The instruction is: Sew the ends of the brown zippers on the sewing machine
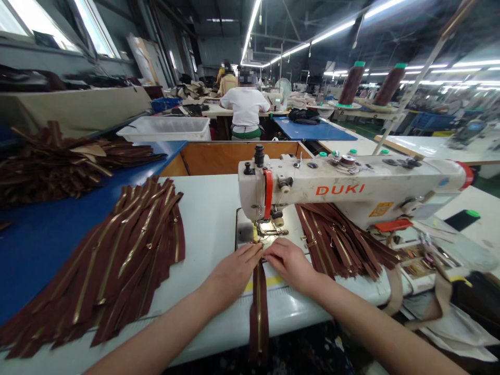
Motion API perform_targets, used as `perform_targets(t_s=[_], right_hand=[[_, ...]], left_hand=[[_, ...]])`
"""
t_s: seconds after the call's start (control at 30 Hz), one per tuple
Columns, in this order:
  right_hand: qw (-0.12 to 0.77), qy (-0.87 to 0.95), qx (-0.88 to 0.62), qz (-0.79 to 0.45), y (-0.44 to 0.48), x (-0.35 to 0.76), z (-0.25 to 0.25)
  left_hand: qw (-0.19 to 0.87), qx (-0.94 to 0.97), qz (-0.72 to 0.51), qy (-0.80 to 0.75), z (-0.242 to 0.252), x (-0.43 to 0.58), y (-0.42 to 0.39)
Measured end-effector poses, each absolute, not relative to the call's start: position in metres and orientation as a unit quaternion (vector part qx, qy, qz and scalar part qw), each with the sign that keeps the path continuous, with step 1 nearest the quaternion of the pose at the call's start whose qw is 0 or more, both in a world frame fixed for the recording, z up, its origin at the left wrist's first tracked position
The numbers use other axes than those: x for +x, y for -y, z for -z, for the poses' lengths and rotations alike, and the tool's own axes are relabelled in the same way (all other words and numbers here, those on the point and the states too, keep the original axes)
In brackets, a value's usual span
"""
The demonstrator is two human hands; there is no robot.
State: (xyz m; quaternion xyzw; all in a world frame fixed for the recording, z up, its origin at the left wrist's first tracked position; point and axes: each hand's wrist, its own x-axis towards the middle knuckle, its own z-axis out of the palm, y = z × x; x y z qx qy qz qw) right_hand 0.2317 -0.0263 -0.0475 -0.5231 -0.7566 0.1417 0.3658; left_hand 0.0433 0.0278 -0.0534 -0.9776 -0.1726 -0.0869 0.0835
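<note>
A brown zipper (258,312) with gold teeth lies under both hands at the sewing machine (351,182). Its lower end hangs over the table's front edge. My left hand (234,271) presses its fingers together on the zipper's upper end, just in front of the presser foot (269,227). Close beside it, my right hand (291,264) pinches at the same end with curled fingers. The fingertips of the two hands nearly meet and hide that part of the zipper. One pile of brown zippers (133,245) spreads on the left; another bunch (336,239) lies beneath the machine arm.
More brown strips (58,161) are heaped on the blue surface (23,245) at far left. A tray of small parts (425,263) sits right of the machine. Beyond the table are a white bin (166,127), thread cones (351,86) and a seated person (245,107) in white.
</note>
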Motion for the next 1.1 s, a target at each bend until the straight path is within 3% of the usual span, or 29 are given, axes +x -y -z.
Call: perform_targets(t_s=[0.43,1.1], right_hand=[[0.213,0.836,-0.505,0.042,0.022,0.23,0.042],[0.19,0.821,-0.535,0.06,0.015,0.23,0.045]], left_hand=[[0.056,-0.968,0.11,0.22,0.058,0.052,-0.041],[0.049,-0.964,0.14,0.222,0.055,0.06,-0.051]])
